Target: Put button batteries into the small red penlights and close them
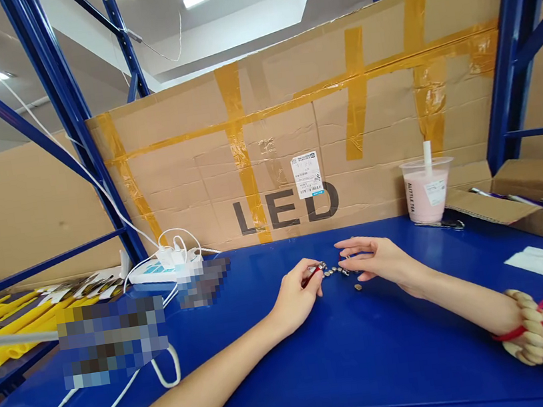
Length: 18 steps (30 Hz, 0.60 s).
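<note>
My left hand (pixel 298 293) rests on the blue table (pixel 324 364) with its fingers curled round a small red object (pixel 310 273). Several small round metal pieces (pixel 338 272) lie in a short row between my hands, and one more (pixel 358 287) lies slightly nearer to me. My right hand (pixel 375 259) hovers just over that row, fingers loosely bent and pinched toward the pieces; whether it holds one I cannot tell. A beaded bracelet with a red cord (pixel 526 328) sits on my right wrist.
A taped cardboard sheet marked LED (pixel 295 153) stands behind the table. A pink drink cup with a straw (pixel 428 189) is at the back right, beside an open cardboard box (pixel 538 196). A white power strip (pixel 164 267) with cables and yellow tools (pixel 19 316) lie left.
</note>
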Tool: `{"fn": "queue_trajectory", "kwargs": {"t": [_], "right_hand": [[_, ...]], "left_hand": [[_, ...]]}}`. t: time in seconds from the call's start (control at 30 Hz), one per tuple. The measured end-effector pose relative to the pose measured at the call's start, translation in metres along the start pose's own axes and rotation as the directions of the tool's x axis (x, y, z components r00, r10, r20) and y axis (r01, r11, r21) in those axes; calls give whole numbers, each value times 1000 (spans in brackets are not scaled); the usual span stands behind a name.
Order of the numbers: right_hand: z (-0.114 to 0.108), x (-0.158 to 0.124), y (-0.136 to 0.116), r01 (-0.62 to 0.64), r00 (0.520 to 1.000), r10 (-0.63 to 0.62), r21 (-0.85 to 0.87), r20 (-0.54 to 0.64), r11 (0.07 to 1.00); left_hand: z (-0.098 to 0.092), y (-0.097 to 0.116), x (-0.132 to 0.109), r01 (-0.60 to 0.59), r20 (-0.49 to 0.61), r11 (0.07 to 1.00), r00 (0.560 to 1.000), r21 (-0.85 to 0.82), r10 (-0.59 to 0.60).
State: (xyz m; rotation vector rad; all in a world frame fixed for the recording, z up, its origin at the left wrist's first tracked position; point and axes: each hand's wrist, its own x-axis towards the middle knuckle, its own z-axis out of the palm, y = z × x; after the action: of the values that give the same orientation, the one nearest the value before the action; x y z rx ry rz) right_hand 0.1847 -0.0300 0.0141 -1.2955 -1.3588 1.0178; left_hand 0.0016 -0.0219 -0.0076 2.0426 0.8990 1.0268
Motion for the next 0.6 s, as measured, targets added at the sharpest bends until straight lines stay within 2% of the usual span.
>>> {"fn": "queue_trajectory", "kwargs": {"t": [0.6], "right_hand": [[0,0,1,12,1000,-12,28,-12,1000]], "left_hand": [[0,2,-1,-6,6,1000,1000,13,6]]}}
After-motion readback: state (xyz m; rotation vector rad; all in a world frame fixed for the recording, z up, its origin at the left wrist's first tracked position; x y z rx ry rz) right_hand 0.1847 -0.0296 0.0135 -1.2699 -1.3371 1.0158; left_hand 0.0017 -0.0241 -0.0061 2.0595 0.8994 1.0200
